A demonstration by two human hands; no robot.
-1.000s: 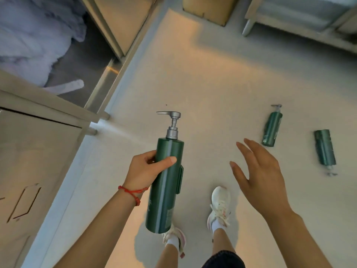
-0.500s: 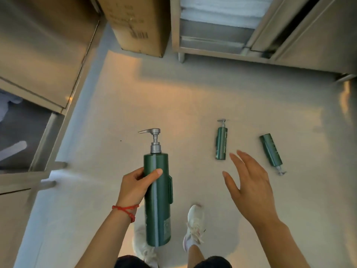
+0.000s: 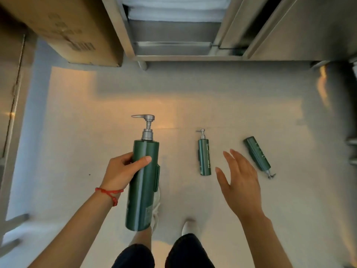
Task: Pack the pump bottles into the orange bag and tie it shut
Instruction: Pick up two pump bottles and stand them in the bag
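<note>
My left hand [image 3: 123, 171] grips a tall green pump bottle [image 3: 142, 190] upright by its upper body, its grey pump head pointing left. Two more green pump bottles lie on the pale floor. One lying bottle [image 3: 204, 157] has its pump toward the cabinets. The other lying bottle [image 3: 257, 154] is angled, with its pump toward me. My right hand [image 3: 238, 182] hovers with fingers spread, holding nothing, between and above those two bottles. No orange bag is in view.
A cardboard box [image 3: 63, 29] stands on the floor at the upper left. A steel cabinet [image 3: 173, 45] with an open shelf runs along the top. More steel furniture [image 3: 11, 105] lines the left edge. My legs and white shoes are below the held bottle.
The view has swung right and forward, so the two floor bottles sit nearer the centre. My left hand still holds its bottle, and my right hand stays spread above the floor bottles.
</note>
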